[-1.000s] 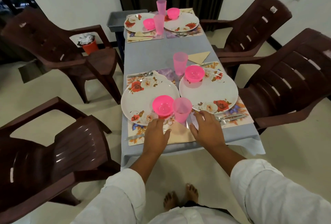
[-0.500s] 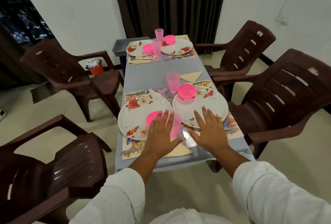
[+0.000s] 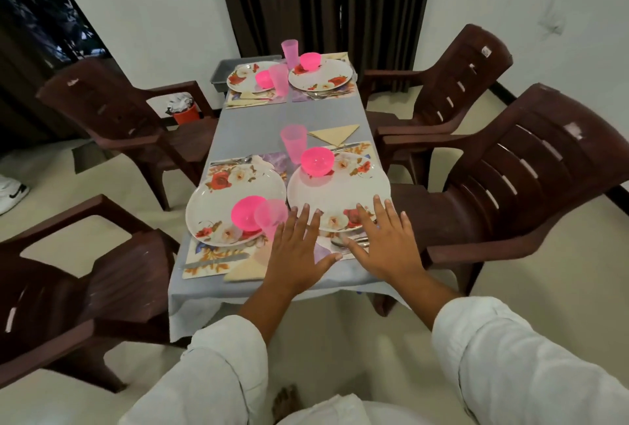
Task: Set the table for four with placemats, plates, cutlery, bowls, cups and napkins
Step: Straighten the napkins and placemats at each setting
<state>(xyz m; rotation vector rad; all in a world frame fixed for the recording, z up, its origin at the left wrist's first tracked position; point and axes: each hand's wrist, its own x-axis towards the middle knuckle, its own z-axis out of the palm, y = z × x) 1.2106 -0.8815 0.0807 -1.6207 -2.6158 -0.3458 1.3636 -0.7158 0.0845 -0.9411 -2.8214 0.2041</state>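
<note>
- I've both hands empty: left hand [image 3: 299, 251] and right hand [image 3: 388, 244] hover flat, fingers spread, over the bench's [image 3: 252, 125] near end.
- Near-left plate [image 3: 218, 201] sits on its placemat [image 3: 207, 254], bowl [image 3: 246, 213] on top, facing its chair [image 3: 85, 271].

Soft, even indoor light is falling on the desk [image 3: 258, 132], casting only faint shadows, while pale sheen is glinting off the brown chairs [image 3: 595, 138] and the wide lens is bowing walls [image 3: 153, 16] at the edges.

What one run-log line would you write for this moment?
phase: settings laid | left hand: open, flat above table | right hand: open, over near-right plate | holding: nothing
</note>
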